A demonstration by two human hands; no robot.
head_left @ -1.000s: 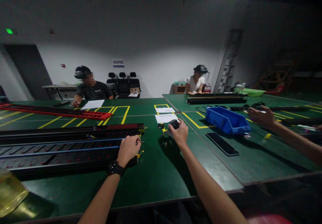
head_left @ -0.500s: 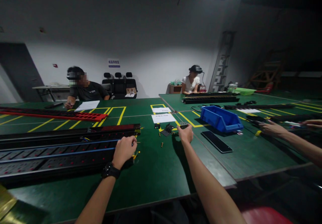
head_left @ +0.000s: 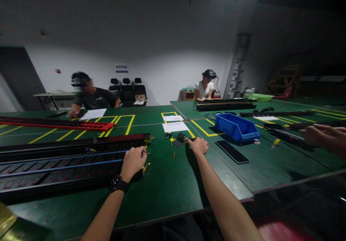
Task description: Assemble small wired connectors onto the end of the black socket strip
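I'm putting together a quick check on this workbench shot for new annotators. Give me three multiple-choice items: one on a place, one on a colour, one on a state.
1. Where does the left hand rest?
A. in the bin
B. at the end of the long black strip
C. on the phone

2. What colour is the bin?
A. blue
B. red
C. white

3. How is the right hand?
A. raised high, fingers spread
B. low over the small black parts by the yellow tape
C. holding the phone

Answers:
1 B, the fist sits on the long black strip at its near end.
2 A, its walls are blue.
3 B, it lies low on the green table at the small black parts; the phone lies apart.
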